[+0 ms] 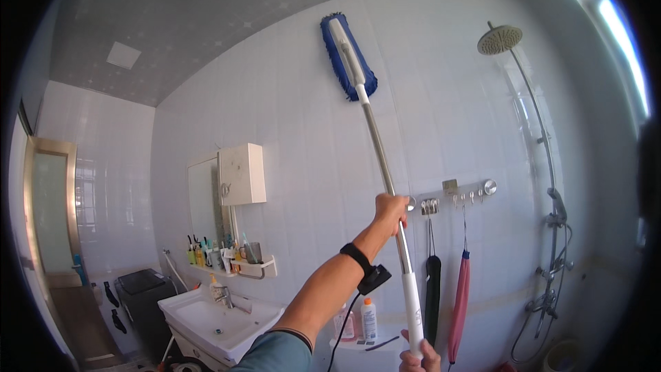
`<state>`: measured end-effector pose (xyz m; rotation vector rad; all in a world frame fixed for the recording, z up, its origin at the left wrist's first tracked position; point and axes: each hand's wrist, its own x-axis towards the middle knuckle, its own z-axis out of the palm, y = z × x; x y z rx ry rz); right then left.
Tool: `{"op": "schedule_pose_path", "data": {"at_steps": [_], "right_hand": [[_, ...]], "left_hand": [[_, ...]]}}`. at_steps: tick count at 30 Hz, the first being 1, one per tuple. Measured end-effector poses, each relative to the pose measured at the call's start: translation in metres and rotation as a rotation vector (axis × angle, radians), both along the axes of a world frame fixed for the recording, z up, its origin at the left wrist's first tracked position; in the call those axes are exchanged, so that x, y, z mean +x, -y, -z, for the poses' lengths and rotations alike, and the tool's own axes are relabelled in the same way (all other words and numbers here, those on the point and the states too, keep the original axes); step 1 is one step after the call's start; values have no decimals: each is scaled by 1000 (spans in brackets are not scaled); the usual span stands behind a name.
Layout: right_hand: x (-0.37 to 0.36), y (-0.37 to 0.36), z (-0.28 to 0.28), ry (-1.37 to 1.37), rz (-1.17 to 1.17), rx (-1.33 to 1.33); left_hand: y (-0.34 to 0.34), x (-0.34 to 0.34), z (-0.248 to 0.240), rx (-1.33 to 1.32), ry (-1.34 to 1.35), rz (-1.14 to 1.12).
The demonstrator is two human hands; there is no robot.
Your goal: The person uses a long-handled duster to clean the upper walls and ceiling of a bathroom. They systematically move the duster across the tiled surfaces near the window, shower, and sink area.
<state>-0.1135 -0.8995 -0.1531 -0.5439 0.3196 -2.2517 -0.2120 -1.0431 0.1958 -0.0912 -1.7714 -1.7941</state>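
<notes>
A flat mop with a fringed blue pad (372,86) lies against the pale tiled wall, high up and slightly tilted. Its metal pole (376,141) slants down toward me and ends in a white grip (412,303). Partway up the pole, my left hand (391,213) is wrapped around the metal. My right hand (421,359) closes on the lower end of the white grip at the bottom edge, partly cut off. A black band with a small box and cable (372,277) sits on my left wrist.
At left stand a white sink (219,320), a mirror cabinet (242,173) and a shelf of toiletries (251,266). Two folded umbrellas, dark (432,296) and pink (460,303), hang from hooks right of the pole. A shower head (500,40) with its riser pipe is farther right.
</notes>
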Motion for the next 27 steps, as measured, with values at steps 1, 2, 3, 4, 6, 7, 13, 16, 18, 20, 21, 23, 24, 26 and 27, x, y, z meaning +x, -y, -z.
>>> {"op": "schedule_pose_path", "data": {"at_steps": [1, 2, 3, 4, 6, 7, 13, 16, 18, 20, 21, 23, 24, 26, 27], "right_hand": [[6, -3, -7, 2, -7, -2], [10, -6, -16, 32, -12, 1], [13, -6, -20, 61, -18, 5], [15, -8, -19, 57, -50, -50], [21, -9, -23, 82, -90, -101], [29, -9, -26, 112, -128, -150], [107, -38, -90, -119, -208, -227], [107, -30, -93, -252, -343, -434], [88, -12, -73, -200, -448, -568], [78, 7, -63, -174, -524, -655], [77, 14, -61, -141, -569, -682], [73, 19, -60, -139, -566, -663], [73, 21, -59, -134, -560, -645], [69, 27, -52, -106, -506, -557], [66, 32, -52, -125, -508, -541]], "left_hand": [[-2, 2, -2, -2, 2, -7], [-1, 4, -5, -8, -7, -36], [1, 6, -8, -13, -17, -66], [-2, 8, -11, -16, -17, -68], [-1, 15, -18, -274, -43, -162], [3, 17, -22, -272, -40, -169], [-22, 98, -90, -851, -30, -446], [-24, 103, -97, -1134, 22, -615], [-32, 102, -91, -1288, 21, -846], [-28, 90, -88, -1366, 95, -911], [-22, 85, -87, -1440, 173, -974], [-11, 82, -88, -1411, 160, -935], [-7, 80, -87, -1383, 149, -894], [-8, 84, -82, -1369, 182, -896], [-8, 85, -81, -1350, 223, -901]]}}
